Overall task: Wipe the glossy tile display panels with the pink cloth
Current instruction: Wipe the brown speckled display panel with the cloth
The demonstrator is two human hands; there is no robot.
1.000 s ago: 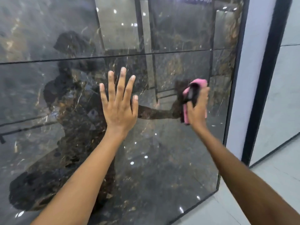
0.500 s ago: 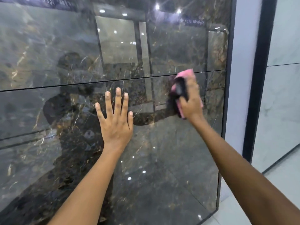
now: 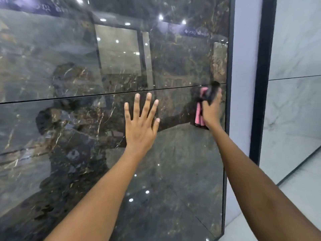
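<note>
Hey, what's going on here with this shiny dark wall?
A person is wiping a glossy dark marble-look tile panel. The right hand presses a bunched pink cloth against the lower panel, close to its right edge and just under the seam between panels. The left hand rests flat on the same panel, fingers spread.

Dark brown-veined marble-look tile panel point(image 3: 173, 162), frame centre: mirror-glossy, smooth. Pink cloth point(image 3: 198, 113), right of centre: soft, matt. Pale marble-look tile point(image 3: 295, 49), far right: smooth.
</note>
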